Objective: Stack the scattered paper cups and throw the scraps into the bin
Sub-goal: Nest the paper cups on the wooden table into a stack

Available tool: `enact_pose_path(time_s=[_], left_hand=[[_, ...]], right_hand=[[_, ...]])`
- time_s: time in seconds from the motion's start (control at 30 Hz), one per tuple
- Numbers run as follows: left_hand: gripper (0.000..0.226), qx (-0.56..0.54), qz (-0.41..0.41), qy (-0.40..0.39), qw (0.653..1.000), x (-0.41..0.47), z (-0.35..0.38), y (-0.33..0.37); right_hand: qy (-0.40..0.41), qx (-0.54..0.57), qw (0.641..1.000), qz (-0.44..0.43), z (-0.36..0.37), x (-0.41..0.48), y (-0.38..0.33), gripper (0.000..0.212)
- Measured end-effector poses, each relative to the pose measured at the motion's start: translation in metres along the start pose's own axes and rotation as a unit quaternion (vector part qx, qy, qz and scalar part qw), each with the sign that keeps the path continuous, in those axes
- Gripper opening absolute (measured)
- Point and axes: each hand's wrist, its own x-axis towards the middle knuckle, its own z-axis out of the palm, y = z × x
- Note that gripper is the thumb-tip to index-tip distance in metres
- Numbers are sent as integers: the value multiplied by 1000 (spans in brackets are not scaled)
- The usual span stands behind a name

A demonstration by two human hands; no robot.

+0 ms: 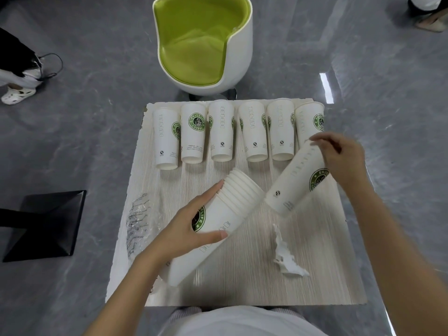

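head view: left hand [191, 226] grips the tilted stack of paper cups [218, 221]; right hand [341, 158] holds a single paper cup [295, 183] just beside the stack's rims.

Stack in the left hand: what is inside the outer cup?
Nested cups: their stepped rims stick out of the outer cup, gripped by the left hand. Their bodies are covered, and the mouth faces away.
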Motion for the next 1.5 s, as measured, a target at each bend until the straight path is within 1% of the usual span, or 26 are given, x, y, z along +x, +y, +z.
enact_pose_path(time_s=[0.1,0.2,0.33,0.43,0.63,0.83,1.17,1.3,1.5], left_hand=[[93,8,1,-2,1000,-6,-7,-1],[93,11,-2,-2,1000,-12,-10,-2],[93,14,-2,-7,1000,-18,-12,-2],[93,15,2,-6,1000,-20,-11,-3],[93,12,7,-4,1000,-24,-10,-2],[93,4,12,3,1000,-26,-9,1],[92,-9,19,21,1000,-27,-7,4],[92,-16,21,23,999,-27,-6,3],[92,-29,16,19,999,-27,-8,2]], right_hand=[[48,20,998,-31,3,-1,-14,19],[82,39,995,-38,5,0,-21,21],[104,87,989,-59,11,-4,-34,21],[80,119,987,-75,23,-14,-46,20],[-10,146,986,-78,51,-43,-61,19],[-75,180,979,-65,65,-64,-70,26],[-157,195,966,-61,81,-95,-74,14],[-170,208,961,-56,86,-104,-78,15],[-148,189,970,-46,95,-112,-80,23]])
